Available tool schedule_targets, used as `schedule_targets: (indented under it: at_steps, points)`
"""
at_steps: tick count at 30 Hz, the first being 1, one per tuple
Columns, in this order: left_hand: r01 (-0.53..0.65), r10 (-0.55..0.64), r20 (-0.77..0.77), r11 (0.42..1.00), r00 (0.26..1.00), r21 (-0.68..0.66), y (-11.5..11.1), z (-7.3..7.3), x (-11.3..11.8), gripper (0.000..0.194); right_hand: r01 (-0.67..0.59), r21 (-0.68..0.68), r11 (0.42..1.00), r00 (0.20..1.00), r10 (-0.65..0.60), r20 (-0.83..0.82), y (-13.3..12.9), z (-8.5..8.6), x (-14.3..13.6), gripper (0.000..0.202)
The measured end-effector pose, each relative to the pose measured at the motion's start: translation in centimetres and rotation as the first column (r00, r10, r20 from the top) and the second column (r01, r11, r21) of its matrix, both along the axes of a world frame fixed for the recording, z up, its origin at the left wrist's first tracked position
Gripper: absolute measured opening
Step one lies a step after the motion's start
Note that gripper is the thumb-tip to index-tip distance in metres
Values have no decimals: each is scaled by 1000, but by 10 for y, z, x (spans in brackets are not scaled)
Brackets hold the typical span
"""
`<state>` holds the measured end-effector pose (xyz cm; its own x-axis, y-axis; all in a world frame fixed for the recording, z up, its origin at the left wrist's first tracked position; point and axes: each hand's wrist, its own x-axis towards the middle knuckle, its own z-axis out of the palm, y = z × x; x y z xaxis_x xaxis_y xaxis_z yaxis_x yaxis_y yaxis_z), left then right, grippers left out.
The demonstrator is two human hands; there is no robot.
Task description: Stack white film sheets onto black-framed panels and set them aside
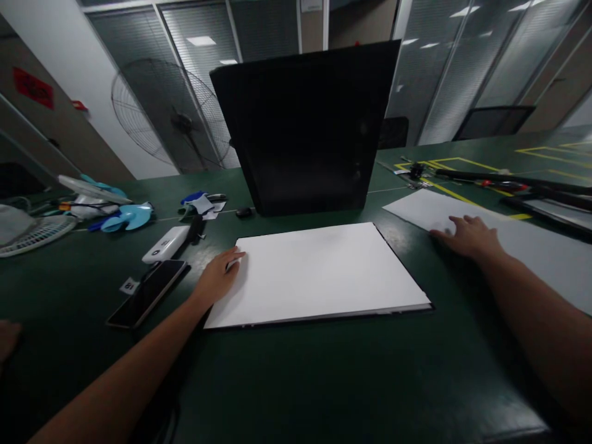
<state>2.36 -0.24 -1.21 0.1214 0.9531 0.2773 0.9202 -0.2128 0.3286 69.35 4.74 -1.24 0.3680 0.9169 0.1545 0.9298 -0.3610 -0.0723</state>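
Note:
A white rectangular sheet (319, 271) lies in front of me on a thin, black-edged base. My left hand (219, 275) rests at its left edge, fingers apart, the fingertips touching the white surface. Off to the right, a second large white sheet (522, 246) lies flat on the table. My right hand (472, 236) is spread on that sheet near its left edge, palm down and holding nothing. Behind the first sheet stands a large black panel (309, 129), tilted and screen-like; I cannot tell its exact kind.
On the green table (324, 376), a phone (148, 295) and a white device (166, 244) lie at left. Beyond them are blue fan blades (129, 217) and a white fan grille (41, 235). Long black strips (518, 180) lie at right. Part of another hand (8, 338) shows at far left.

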Motion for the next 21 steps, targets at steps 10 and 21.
schedule_targets:
  at_steps: [10,21]
  points:
    - [3,-3,-16,1000,1000,12,-4,4,4,48,-9,-165,986,999,1,-47,-3,4,-2,89]
    - [4,-4,-5,1000,1000,17,-5,4,4,47,14,43,999,999,-16,43,-27,42,-36,46]
